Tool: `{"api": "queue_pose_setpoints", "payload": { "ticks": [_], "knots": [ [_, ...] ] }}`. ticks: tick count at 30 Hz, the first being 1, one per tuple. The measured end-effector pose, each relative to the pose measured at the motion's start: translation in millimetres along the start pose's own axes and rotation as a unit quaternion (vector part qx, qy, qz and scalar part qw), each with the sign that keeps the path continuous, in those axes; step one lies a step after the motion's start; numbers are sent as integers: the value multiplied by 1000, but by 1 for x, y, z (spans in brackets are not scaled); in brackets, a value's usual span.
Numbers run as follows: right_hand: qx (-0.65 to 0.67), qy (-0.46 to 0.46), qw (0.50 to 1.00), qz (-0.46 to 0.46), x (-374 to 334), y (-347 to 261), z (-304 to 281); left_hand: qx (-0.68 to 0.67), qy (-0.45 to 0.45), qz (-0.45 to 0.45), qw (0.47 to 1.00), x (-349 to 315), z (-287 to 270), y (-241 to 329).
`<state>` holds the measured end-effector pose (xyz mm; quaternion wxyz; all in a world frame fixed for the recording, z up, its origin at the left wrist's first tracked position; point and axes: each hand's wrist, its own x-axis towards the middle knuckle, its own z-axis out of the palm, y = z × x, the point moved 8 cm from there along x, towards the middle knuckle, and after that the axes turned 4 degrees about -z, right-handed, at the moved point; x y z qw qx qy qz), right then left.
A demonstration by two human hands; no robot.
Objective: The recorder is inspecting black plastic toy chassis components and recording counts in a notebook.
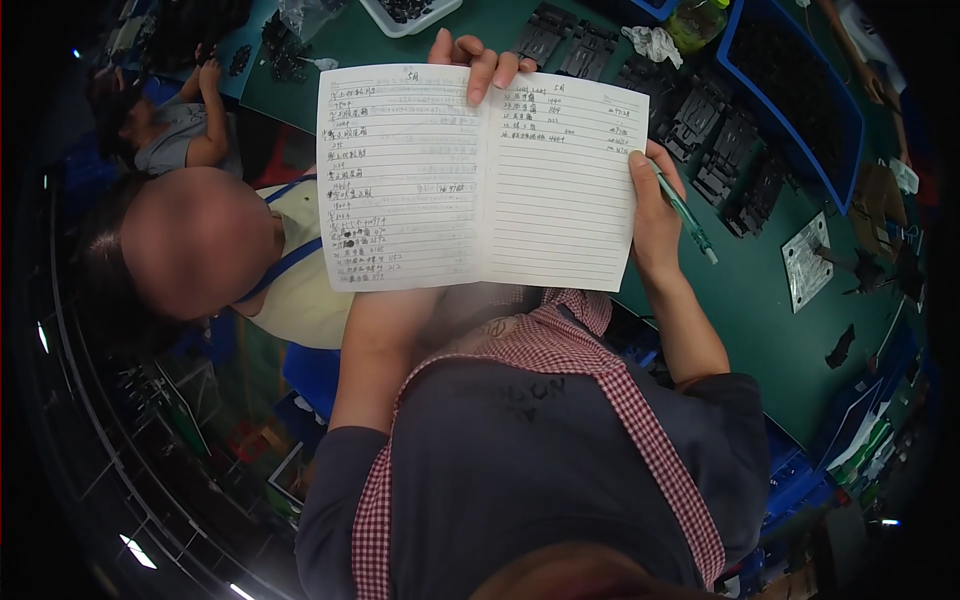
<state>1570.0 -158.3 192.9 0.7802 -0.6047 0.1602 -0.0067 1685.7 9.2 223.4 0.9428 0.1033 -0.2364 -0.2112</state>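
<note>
An open notebook (560,220) with lined white pages is held up in front of my chest. Handwriting fills most of its left page, while the right page has only a few lines near the top. My left hand (478,65) grips the notebook's top edge by the centre fold. Its fingers curl over onto the paper, and the rest of that hand is hidden behind the pages. At the right edge, my right hand (655,210) is closed with its thumb on the page. A green pen (690,220) sticks out from this same hand, pointing down to the right.
Black plastic parts (725,150) lie in rows on the green table (770,290). A blue tray (855,150) stands at the far right, near a bottle (697,22) and a crumpled tissue (652,44). A white tray (425,22) holds small dark pieces. One person (285,225) is close on my left; others sit farther off.
</note>
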Motion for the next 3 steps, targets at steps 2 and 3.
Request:
{"api": "queue_pose_setpoints", "payload": {
  "ticks": [2, 3],
  "knots": [
    [-8, 8, 1000, 2, 0, 0, -3, -6, 18, -8, 1000, -1, 2, -4],
    [-9, 13, 1000, 1, 0, -1, -5, 10, 119, -12, 993, -5, -11, -6]
  ]
}}
